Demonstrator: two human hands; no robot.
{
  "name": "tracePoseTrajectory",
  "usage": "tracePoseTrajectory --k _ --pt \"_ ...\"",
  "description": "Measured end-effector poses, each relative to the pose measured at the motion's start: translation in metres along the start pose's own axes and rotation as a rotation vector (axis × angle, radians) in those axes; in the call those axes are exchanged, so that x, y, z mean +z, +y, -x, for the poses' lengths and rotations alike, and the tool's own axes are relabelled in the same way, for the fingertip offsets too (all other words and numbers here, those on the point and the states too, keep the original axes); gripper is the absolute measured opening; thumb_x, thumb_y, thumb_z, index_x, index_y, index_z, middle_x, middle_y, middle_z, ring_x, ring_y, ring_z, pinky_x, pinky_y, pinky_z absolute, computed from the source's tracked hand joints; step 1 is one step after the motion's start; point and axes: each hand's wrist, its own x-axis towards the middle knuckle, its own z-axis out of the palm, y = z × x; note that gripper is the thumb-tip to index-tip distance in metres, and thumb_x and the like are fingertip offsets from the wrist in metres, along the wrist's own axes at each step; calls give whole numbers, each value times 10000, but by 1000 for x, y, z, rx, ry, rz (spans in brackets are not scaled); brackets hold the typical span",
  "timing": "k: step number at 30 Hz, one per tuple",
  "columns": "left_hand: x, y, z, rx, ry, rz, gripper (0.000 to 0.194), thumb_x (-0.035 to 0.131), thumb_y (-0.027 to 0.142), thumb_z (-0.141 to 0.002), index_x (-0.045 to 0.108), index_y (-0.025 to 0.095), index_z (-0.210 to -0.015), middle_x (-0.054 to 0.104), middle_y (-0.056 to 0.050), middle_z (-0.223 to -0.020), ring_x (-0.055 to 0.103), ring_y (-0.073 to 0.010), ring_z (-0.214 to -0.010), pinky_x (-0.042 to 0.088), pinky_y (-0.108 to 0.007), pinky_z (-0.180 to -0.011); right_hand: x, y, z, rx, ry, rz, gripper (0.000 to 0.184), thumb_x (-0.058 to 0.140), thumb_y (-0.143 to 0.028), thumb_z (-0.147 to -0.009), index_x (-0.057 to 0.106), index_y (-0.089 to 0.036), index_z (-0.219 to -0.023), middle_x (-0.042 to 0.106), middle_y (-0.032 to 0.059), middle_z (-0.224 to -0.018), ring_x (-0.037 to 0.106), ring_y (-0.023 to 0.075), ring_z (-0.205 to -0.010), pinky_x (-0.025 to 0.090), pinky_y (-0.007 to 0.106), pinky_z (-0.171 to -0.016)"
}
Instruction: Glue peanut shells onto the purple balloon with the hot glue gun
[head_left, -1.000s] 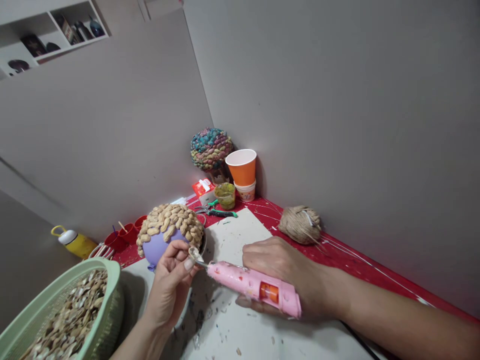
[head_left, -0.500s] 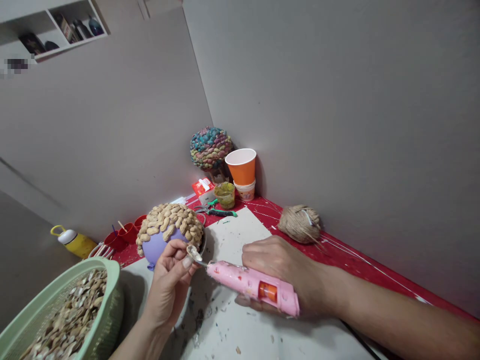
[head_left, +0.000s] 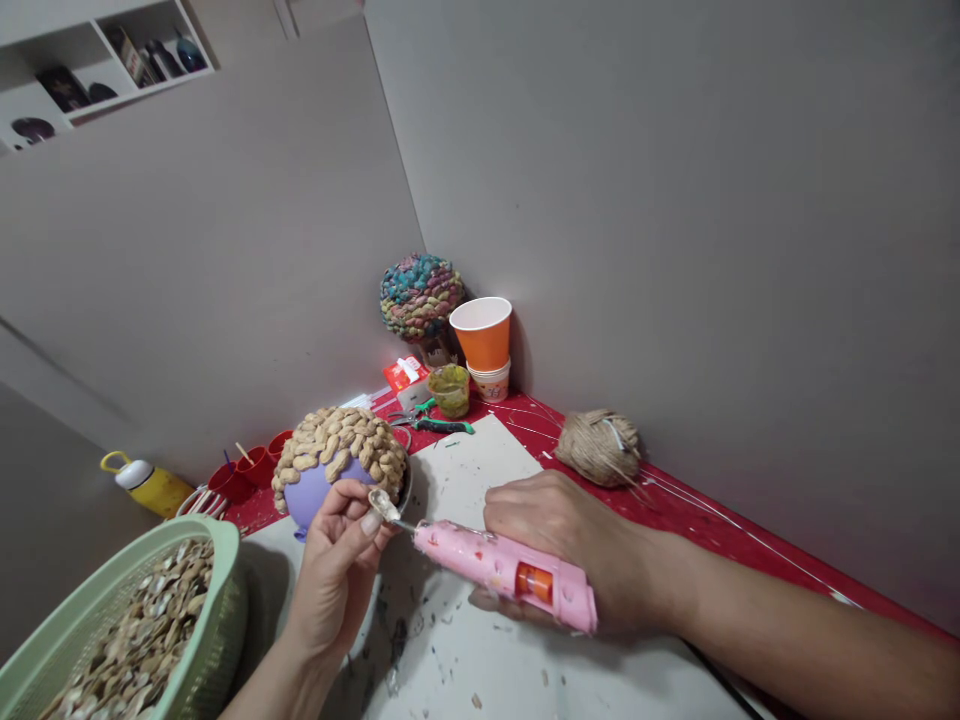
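My left hand (head_left: 337, 565) pinches a peanut shell half (head_left: 383, 504) between thumb and fingers, just in front of a purple balloon (head_left: 315, 492) whose top is covered with glued peanut shells (head_left: 341, 440). My right hand (head_left: 559, 545) grips a pink glue gun (head_left: 506, 572) lying low over the white board (head_left: 480, 650). The gun's metal tip touches the shell half.
A green basket (head_left: 187, 610) of peanut shells stands at the lower left. At the back corner are an orange cup (head_left: 481, 335), a small green pot (head_left: 450, 390), a coloured shell ball (head_left: 420, 295) and pliers (head_left: 431, 423). A twine ball (head_left: 600, 447) lies on the red table (head_left: 697, 515). Red cups (head_left: 251, 465) stand at the left.
The shell half in my left hand has shifted slightly up and left, with the glue gun's tip following it. Both hands otherwise stay in place.
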Motion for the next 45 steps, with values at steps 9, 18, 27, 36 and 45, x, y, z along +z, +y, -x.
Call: tracePoseTrajectory --k 9,18,27,36,45 --pt "2 2 1 0 -5 0 232 815 181 -709 660 179 -882 628 6 -780 592 -88 -700 511 -178 -675 1 1 0 2 16 -5 509 361 -511 -989 491 -187 -617 510 -2 -554 398 123 -492 224 286 -499" --pt "1 3 1 21 3 3 234 814 179 -705 661 181 -883 623 3 -786 583 -95 -723 517 -190 -693 0 1 -1 6 13 9 502 370 -504 -986 492 -184 -619 493 -8 -553 383 119 -495 209 282 -496" --pt "3 4 1 26 13 -2 236 823 190 -693 659 184 -863 631 5 -787 595 -101 -720 510 -194 -687 1 1 1 20 0 4 510 354 -516 -990 495 -187 -626 507 2 -556 396 127 -492 215 286 -497" --pt "2 4 1 25 8 -10 245 827 199 -688 660 187 -866 641 8 -786 600 -105 -722 506 -200 -690 2 2 -1 17 22 9 513 361 -519 -988 490 -189 -617 505 -1 -552 394 127 -492 217 287 -496" --pt "1 2 0 29 25 -16 252 827 188 -685 657 185 -872 621 5 -784 589 -103 -711 511 -196 -679 1 0 0 -3 35 8 510 368 -502 -988 490 -185 -608 481 -12 -542 375 118 -487 207 283 -488"
